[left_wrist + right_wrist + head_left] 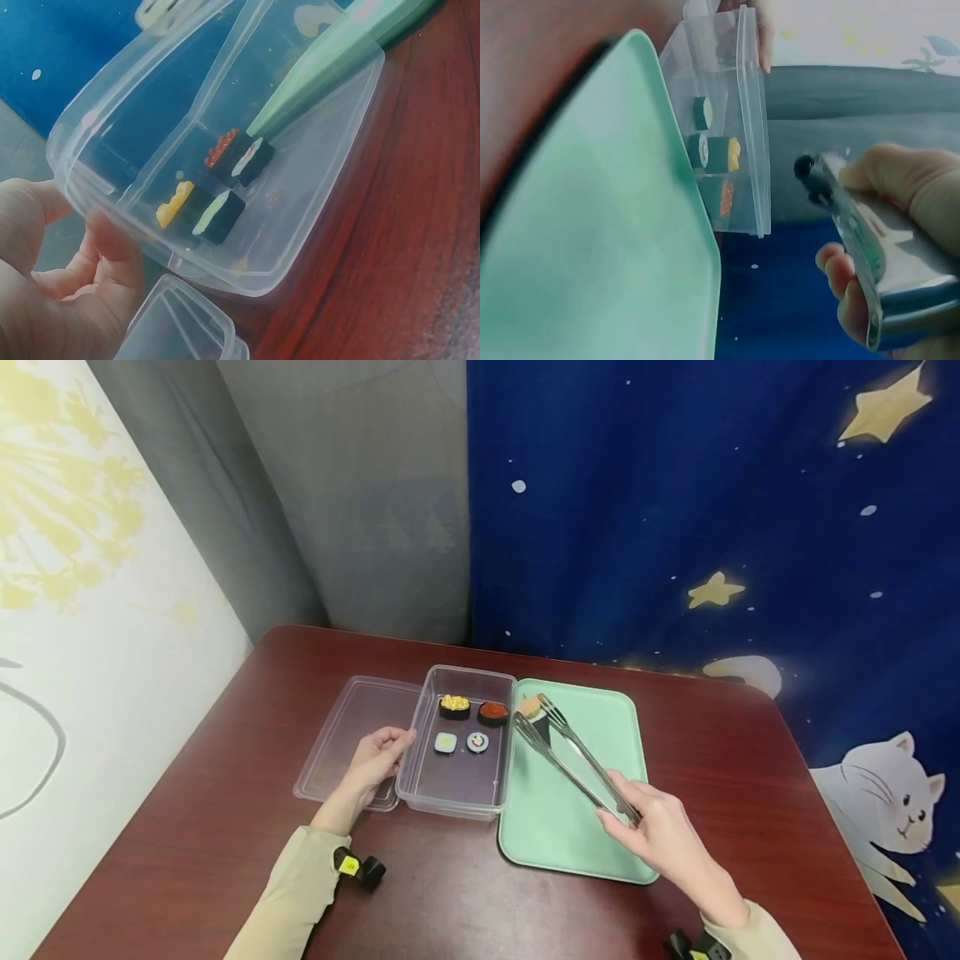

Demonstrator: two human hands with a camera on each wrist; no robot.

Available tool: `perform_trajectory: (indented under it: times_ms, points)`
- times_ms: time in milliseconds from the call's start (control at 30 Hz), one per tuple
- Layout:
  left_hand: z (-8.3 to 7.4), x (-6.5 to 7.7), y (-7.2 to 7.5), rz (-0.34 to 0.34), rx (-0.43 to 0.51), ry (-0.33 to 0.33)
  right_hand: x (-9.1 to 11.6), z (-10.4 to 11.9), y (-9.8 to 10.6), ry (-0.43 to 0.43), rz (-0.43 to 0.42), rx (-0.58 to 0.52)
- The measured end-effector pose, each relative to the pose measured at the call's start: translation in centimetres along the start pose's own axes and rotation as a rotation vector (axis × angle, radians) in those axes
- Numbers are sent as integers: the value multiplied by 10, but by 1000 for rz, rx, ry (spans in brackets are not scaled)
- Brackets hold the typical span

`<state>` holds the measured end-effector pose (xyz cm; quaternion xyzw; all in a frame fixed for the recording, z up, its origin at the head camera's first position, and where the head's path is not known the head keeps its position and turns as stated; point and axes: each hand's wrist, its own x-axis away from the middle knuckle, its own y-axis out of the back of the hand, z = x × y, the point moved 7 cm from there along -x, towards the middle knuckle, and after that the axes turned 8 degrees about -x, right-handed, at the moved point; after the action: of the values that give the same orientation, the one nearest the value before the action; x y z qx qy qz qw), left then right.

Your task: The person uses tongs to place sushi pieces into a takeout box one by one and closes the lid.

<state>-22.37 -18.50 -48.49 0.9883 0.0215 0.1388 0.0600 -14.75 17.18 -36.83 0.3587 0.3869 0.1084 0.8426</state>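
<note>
My left hand [378, 760] pinches the left rim of a clear plastic container [450, 807]; in the left wrist view its thumb and fingers [112, 240] meet at that rim. Inside lie toy sushi pieces: one with yellow topping [454, 706], one with red topping [493, 712], and two small rolls, a pale green-centred one [445, 743] and a round one [477, 742]. My right hand [660, 827] grips metal tongs [577, 747]. Between the tongs' tips is a cone-shaped sushi hand roll [542, 727] in a dark wrap, above the tray's left side.
A pale green tray [570, 827] lies right beside the container. The clear lid [337, 743] lies on the left, partly under the container and my left hand. All stand on a dark red wooden table [420, 877], with grey and blue curtains [600, 527] behind it.
</note>
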Motion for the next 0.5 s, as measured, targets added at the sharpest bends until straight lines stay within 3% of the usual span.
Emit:
perform_trajectory:
  times_ms: [333,500]
  points:
    - [-11,3,-1,31,-26,20,-50,-6,-26,187,360,-120]
    - [-9,2,-1,28,2,5,-71,-2,-37,295,498,-112]
